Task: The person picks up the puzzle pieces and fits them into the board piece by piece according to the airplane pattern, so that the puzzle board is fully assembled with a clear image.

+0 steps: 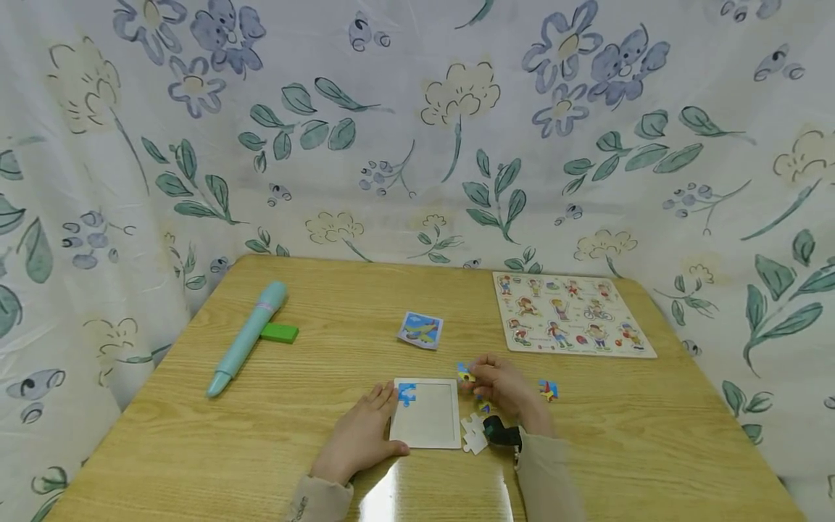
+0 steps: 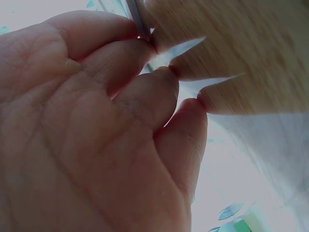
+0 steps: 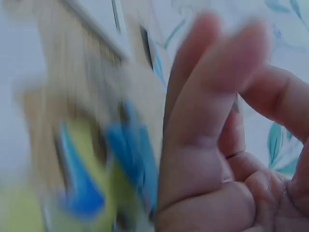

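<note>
A shallow square puzzle tray lies on the table, with one blue jigsaw piece in its upper left corner. My left hand rests flat along the tray's left side, thumb by the lower corner; its fingertips touch the surface. Just right of the tray, my right hand pinches a blue and yellow jigsaw piece at its fingertips. Beneath that hand lie a partly hidden yellow piece and a pale, face-down piece. The right wrist view is blurred around the fingers.
Another jigsaw piece lies right of my right hand. Behind the tray is a small airplane picture card. A large peg puzzle board occupies the back right. At left are a turquoise pen-shaped object and a green block.
</note>
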A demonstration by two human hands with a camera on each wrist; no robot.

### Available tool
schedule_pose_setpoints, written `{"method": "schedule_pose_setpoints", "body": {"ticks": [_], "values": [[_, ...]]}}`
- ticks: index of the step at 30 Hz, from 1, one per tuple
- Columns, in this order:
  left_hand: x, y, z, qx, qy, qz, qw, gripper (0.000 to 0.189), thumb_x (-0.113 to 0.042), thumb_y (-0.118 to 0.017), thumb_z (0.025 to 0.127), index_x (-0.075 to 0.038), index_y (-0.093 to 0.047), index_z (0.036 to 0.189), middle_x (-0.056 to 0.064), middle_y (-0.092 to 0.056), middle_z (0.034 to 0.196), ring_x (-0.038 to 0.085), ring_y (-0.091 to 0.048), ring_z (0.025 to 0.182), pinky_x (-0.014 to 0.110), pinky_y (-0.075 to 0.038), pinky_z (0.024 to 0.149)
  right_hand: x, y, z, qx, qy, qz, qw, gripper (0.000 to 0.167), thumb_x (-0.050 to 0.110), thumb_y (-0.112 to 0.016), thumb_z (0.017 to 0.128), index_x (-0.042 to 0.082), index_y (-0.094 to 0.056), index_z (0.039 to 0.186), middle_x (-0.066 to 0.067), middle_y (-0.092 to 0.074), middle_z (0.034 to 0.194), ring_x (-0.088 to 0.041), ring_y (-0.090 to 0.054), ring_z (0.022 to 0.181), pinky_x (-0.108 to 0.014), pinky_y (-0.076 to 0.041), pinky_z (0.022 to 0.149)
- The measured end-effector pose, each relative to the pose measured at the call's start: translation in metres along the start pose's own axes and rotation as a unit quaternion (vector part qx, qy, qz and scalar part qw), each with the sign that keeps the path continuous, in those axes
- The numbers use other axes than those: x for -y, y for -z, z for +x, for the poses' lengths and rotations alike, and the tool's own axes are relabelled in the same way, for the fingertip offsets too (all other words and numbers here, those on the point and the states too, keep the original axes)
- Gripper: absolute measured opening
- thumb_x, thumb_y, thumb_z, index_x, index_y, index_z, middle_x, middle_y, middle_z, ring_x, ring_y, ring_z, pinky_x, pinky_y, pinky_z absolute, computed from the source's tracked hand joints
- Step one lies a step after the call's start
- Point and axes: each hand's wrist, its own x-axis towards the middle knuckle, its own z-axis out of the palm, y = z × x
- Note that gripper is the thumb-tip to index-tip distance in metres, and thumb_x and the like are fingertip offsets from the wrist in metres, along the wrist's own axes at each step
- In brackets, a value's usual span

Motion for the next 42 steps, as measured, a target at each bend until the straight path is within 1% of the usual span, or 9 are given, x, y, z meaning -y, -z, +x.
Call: {"method": "schedule_pose_setpoints", "body": {"ticks": [3,8,11,15,18,23,28,33,42], "values": [[0.0,-0.001,0.0,0.0,0.002,0.002,1.0,0.095,-0.046,-0.078,0.075,0.007,-0.039,0.144,0.023,-0.033,0.154,0.041,-0.032,0.143,0.055,-0.031,0.116,0.002,-0.015,0.002,0.026,-0.003,-0.013,0.9996,0.01,0.007,-0.053,0.099,-0.001,-0.052,0.105,-0.001,-0.065,0.085,-0.007,-0.071,0.075,-0.014,-0.057,0.063],[-0.001,-0.002,0.0,-0.001,0.005,-0.003,1.0,0.095,-0.045,-0.079,0.074,0.007,-0.04,0.143,0.023,-0.035,0.154,0.041,-0.033,0.142,0.055,-0.032,0.116,-0.001,-0.051,0.008,0.026,-0.019,-0.09,0.9954,0.019,0.005,-0.059,0.095,-0.008,-0.055,0.107,-0.005,-0.068,0.077,-0.007,-0.068,0.061,-0.018,-0.058,0.056],[-0.002,-0.002,0.0,0.003,0.01,-0.008,0.9999,0.094,-0.045,-0.079,0.075,0.006,-0.04,0.144,0.022,-0.034,0.154,0.041,-0.033,0.143,0.055,-0.031,0.116,-0.004,-0.068,0.01,0.029,-0.024,-0.132,0.9906,0.019,0.005,-0.061,0.093,-0.008,-0.055,0.105,-0.007,-0.068,0.075,-0.006,-0.065,0.055,-0.02,-0.058,0.053],[-0.002,-0.002,0.0,0.007,0.013,-0.01,0.9998,0.094,-0.045,-0.079,0.075,0.005,-0.039,0.144,0.021,-0.033,0.155,0.04,-0.031,0.143,0.055,-0.03,0.117,-0.005,-0.084,0.01,0.034,-0.024,-0.157,0.9867,0.018,0.004,-0.063,0.091,-0.006,-0.053,0.102,-0.008,-0.068,0.07,-0.006,-0.063,0.051,-0.022,-0.058,0.05],[-0.002,-0.002,0.001,0.002,0.011,-0.007,0.9999,0.094,-0.045,-0.079,0.075,0.005,-0.04,0.144,0.021,-0.033,0.155,0.041,-0.032,0.143,0.055,-0.03,0.117,-0.005,-0.09,0.01,0.02,-0.022,-0.161,0.9864,0.018,0.004,-0.064,0.09,-0.005,-0.051,0.1,-0.006,-0.066,0.066,-0.007,-0.062,0.05,-0.023,-0.058,0.049],[-0.002,0.0,0.002,-0.001,0.006,0.002,1.0,0.094,-0.046,-0.078,0.076,0.006,-0.04,0.144,0.022,-0.034,0.154,0.041,-0.032,0.143,0.054,-0.031,0.117,-0.004,-0.098,0.008,-0.028,-0.023,-0.161,0.9863,0.019,0.003,-0.065,0.089,-0.002,-0.048,0.097,-0.005,-0.063,0.063,-0.008,-0.06,0.047,-0.024,-0.057,0.048],[-0.002,0.001,0.004,-0.002,0.003,0.004,1.0,0.095,-0.046,-0.078,0.076,0.007,-0.039,0.144,0.022,-0.034,0.154,0.041,-0.032,0.143,0.054,-0.031,0.117,-0.004,-0.103,0.006,-0.058,-0.024,-0.205,0.9768,0.016,0.006,-0.067,0.088,0.001,-0.052,0.091,-0.003,-0.061,0.058,-0.007,-0.057,0.044,-0.022,-0.054,0.043],[-0.002,0.002,0.003,-0.006,0.002,0.006,1.0,0.094,-0.045,-0.079,0.075,0.007,-0.04,0.143,0.022,-0.035,0.154,0.041,-0.033,0.142,0.054,-0.032,0.117,-0.005,-0.108,0.006,-0.052,-0.019,-0.233,0.9708,0.011,0.005,-0.065,0.087,0.002,-0.054,0.088,-0.001,-0.057,0.052,-0.007,-0.054,0.04,-0.017,-0.047,0.038],[-0.001,0.0,0.0,-0.014,-0.001,0.004,0.9999,0.093,-0.045,-0.079,0.075,0.008,-0.041,0.142,0.023,-0.037,0.153,0.042,-0.035,0.141,0.055,-0.033,0.115,-0.006,-0.117,0.005,-0.022,-0.028,-0.18,0.9831,0.012,-0.003,-0.053,0.085,-0.001,-0.046,0.094,-0.005,-0.06,0.051,-0.007,-0.055,0.036,-0.02,-0.049,0.036]]}}
